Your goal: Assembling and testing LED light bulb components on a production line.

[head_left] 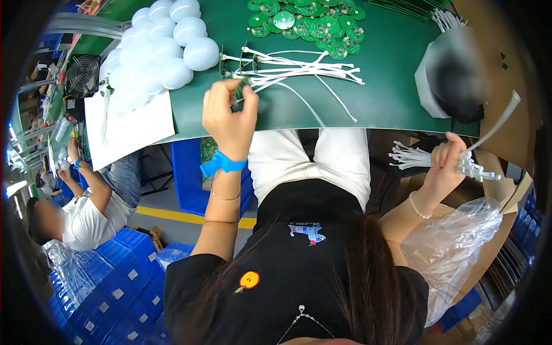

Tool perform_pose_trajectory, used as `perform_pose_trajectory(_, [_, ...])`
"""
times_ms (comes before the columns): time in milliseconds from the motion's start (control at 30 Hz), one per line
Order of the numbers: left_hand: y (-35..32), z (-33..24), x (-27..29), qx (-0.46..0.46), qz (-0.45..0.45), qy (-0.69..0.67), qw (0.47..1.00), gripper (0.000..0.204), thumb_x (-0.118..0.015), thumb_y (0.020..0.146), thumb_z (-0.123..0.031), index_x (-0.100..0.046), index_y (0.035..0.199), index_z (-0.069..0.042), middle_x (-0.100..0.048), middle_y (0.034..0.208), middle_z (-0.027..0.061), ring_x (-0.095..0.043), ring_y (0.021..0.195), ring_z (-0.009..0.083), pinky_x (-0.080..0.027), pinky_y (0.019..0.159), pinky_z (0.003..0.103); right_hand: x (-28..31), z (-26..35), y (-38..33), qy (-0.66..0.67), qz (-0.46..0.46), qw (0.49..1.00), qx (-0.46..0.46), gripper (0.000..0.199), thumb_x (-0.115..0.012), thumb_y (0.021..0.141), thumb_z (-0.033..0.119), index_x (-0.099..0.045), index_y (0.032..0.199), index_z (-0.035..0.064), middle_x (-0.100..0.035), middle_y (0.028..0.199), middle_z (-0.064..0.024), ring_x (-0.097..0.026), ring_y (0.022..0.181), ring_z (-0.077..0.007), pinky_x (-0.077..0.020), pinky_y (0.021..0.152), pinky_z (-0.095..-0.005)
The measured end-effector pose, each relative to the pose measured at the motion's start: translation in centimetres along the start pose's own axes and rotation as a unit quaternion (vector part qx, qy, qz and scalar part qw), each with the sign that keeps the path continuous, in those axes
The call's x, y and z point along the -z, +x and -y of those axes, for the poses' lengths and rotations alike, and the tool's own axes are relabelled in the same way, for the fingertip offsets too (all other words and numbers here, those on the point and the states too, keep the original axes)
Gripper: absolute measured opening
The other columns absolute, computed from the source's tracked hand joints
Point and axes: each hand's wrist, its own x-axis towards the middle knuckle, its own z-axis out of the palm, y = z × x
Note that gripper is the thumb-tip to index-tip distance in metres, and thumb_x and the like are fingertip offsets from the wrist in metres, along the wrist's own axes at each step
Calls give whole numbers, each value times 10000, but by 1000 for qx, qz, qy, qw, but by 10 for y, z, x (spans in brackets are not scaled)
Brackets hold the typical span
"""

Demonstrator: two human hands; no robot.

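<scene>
Left hand (229,118) pinched a small round green circuit board (242,89) at the near edge of the green counter (391,86), beside loose white wires (293,70). Right hand (445,164), below the counter edge, was closed around a bundle of white wires (417,156). White plastic bulb domes (167,43) sat far left.

The small green part (242,89) pinched in the left hand (229,118) is mostly covered by the fingers. The white wire bundle (425,158) is partly hidden by the right hand (445,164). A dark object (457,80) on the table (379,103) is blurred beyond recognition.
</scene>
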Motion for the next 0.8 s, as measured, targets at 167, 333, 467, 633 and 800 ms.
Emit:
perform_pose_trajectory(167, [1, 3, -13, 72, -33, 118, 990, 196, -604, 663, -82, -516, 837, -63, -465, 691, 49, -481, 589, 229, -394, 526, 341, -28, -8, -17, -50, 99, 987, -117, 116, -532, 847, 116, -578, 868, 11, -376, 547, 70, -290, 449, -4, -200, 409, -170])
perform_pose_trajectory(333, [-5, -2, -12, -101, -19, 86, 991, 207, -644, 647, -68, -530, 818, -77, -513, 722, 49, -493, 675, 224, -331, 638, 329, -42, -19, -32, -14, 192, 962, -192, 110, -513, 835, 64, -562, 900, -11, -366, 566, 81, -271, 466, 2, -191, 416, -169])
perform_pose_trajectory(467, [-24, -17, -12, -153, 130, -120, 972, 194, -703, 616, -146, -513, 626, -109, -491, 659, 39, -462, 590, 202, -339, 505, 310, -41, -20, -26, 40, 222, 937, -265, 159, -489, 862, 110, -519, 954, -17, -314, 538, 75, -222, 444, -3, -165, 393, -178])
perform_pose_trajectory(633, [-22, -45, -18, 106, 251, -404, 873, 620, -688, 683, -52, -353, 1203, -50, -532, 897, 61, -532, 678, 118, -431, 584, 214, -42, -20, -25, 27, 310, 900, -305, 173, -492, 859, 136, -524, 942, -12, -325, 528, 79, -247, 440, -3, -171, 402, -176])
perform_pose_trajectory(800, [-21, -51, -16, 204, 275, -557, 756, 136, -581, 785, -6, -558, 918, 1, -579, 794, 54, -530, 622, 56, -430, 519, 176, -48, -19, -29, 20, 362, 870, -334, 244, -517, 850, 211, -539, 931, -18, -340, 531, 75, -268, 457, -12, -188, 422, -185])
